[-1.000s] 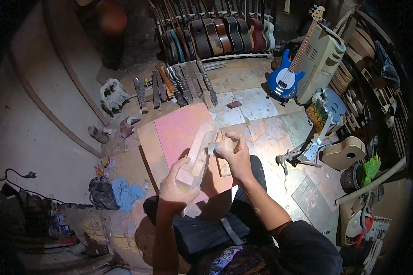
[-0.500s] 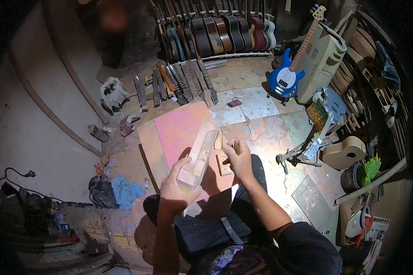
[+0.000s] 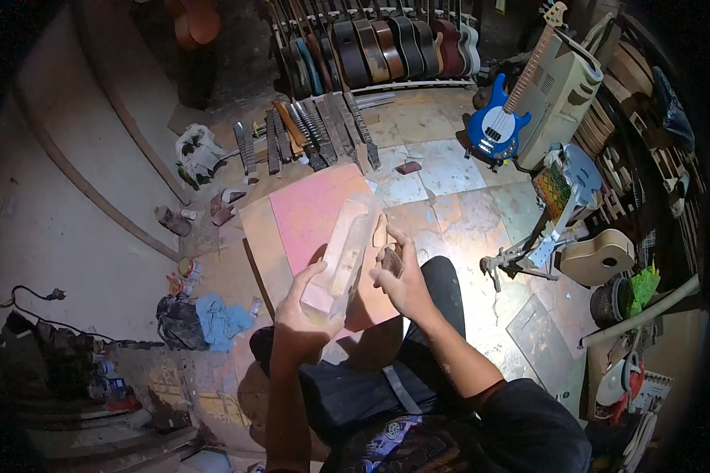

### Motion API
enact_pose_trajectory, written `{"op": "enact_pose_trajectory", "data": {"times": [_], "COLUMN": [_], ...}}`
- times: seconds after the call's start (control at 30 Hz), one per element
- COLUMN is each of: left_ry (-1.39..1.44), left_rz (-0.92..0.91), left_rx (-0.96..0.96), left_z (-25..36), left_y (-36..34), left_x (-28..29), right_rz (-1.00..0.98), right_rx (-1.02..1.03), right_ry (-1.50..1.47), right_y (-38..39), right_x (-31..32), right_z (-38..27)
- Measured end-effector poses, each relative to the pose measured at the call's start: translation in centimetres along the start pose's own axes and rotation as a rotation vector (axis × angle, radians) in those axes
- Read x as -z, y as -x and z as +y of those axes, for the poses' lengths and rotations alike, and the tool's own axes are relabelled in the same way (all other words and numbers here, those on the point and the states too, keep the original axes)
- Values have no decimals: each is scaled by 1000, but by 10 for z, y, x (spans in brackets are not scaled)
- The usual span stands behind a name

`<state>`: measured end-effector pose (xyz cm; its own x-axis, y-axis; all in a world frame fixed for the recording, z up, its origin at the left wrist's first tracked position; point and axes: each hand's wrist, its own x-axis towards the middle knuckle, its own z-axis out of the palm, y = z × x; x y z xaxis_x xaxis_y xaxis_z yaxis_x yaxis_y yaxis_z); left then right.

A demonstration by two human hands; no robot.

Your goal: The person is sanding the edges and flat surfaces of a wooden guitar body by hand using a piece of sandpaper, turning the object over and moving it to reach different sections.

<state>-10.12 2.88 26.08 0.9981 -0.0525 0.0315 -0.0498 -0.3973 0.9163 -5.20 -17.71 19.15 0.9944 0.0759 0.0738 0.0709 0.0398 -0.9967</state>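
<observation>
Tiled floor (image 3: 442, 169) | rack (image 3: 412, 83): guitars (image 3: 380, 51) | bucket (image 3: 605, 305): unclear | hands (image 3: 304, 317): block (image 3: 341, 256), pad (image 3: 392, 262)

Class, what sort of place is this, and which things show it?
Probably a guitar workshop: there's a row of guitars, a blue bass guitar and fretted necks lying loose.
</observation>
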Motion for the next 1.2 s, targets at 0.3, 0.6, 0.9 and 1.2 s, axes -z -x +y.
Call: {"op": "enact_pose_trajectory", "data": {"times": [0.3, 0.6, 0.9, 1.2], "left_ry": [115, -65, -575, 666], "left_rz": [-80, -552, 425, 452], "left_rx": [-48, 20, -237, 936], "left_z": [-40, -6, -54, -284], "left_y": [-15, -88, -118, -47], "left_x": [24, 86, 46, -88], "right_rz": [76, -97, -51, 391], "right_rx": [-2, 525, 364, 179], "right_ry": [-56, 542, 519, 189], "right_y": [-6, -65, -92, -95], "right_x": [28, 66, 79, 49], "right_z": [18, -28, 18, 41]}}
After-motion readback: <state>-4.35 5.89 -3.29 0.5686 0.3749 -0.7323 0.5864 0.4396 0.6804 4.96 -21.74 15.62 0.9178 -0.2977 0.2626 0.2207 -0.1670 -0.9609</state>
